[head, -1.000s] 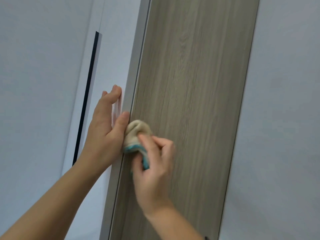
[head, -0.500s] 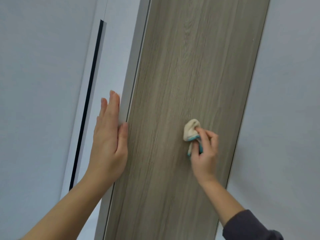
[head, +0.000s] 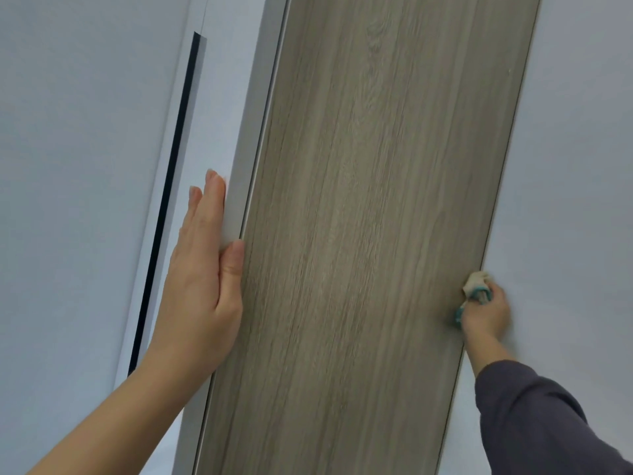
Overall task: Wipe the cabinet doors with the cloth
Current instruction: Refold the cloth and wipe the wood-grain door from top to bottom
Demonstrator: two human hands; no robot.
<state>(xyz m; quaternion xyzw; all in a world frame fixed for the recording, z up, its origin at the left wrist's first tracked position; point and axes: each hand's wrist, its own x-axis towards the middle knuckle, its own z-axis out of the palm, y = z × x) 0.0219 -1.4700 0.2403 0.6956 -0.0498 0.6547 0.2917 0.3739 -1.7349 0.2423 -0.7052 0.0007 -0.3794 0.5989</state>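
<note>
A tall wood-grain cabinet door (head: 370, 234) fills the middle of the head view, swung open toward me. My right hand (head: 486, 315) grips a bunched beige cloth with a teal edge (head: 474, 282) and presses it against the door's right edge. My left hand (head: 202, 269) lies flat with straight fingers on the door's white left edge (head: 246, 159), thumb on the wood face.
A pale grey cabinet panel (head: 575, 166) stands to the right of the door. On the left is another pale panel (head: 85, 166) with a dark vertical handle slot (head: 168, 193).
My right hand has swept the cloth across the wood face from the left edge to the right edge. My left hand's fingers have straightened and it stays on the left edge.
</note>
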